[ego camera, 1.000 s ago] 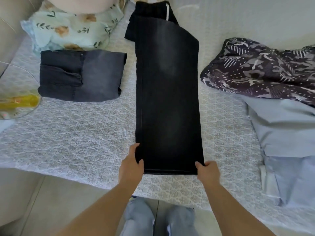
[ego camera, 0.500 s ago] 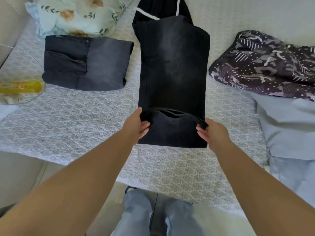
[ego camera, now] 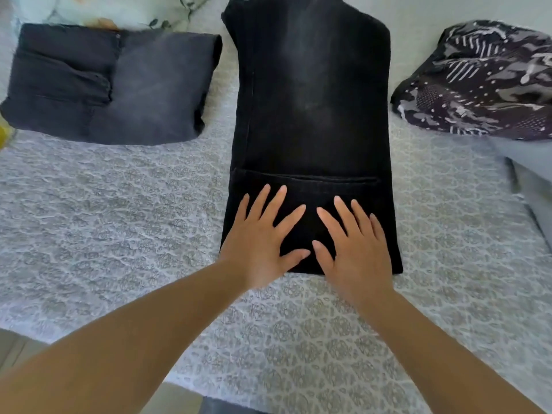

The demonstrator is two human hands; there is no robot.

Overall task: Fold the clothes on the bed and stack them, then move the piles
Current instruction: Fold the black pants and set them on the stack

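Bed [ego camera: 125, 222] surface: pale grey-white cover w/ lace-like pattern, fills most of the head view; strip of floor visible at lower left.

Item under work: black jeans [ego camera: 313, 109], laid lengthwise at centre, running away from the person. Near end is doubled over onto the rest; fold's hem edge shows as a line across the cloth just beyond the fingertips.

Left hand [ego camera: 263, 237]: flat on the folded near end, fingers straight and spread, palm down, gripping nothing. Right hand [ego camera: 355, 243]: same posture just beside it, fingers splayed, pressing the cloth; thumbs nearly touching. Both forearms reach in from the bottom edge.

Surroundings:
- Folded dark grey jeans [ego camera: 110, 85], upper left, lying flat, apart from the black pair by a narrow strip of cover.
- Floral pillow [ego camera: 98, 10] behind that pile, partly cut off by the top edge.
- Patterned dark garment [ego camera: 484, 82], upper right, crumpled, unfolded.
- Light blue garment [ego camera: 534, 174] at right edge, partly under the patterned one; extent cannot be told.
- Yellow object [ego camera: 3, 134] at far left edge, mostly out of frame, unidentifiable.
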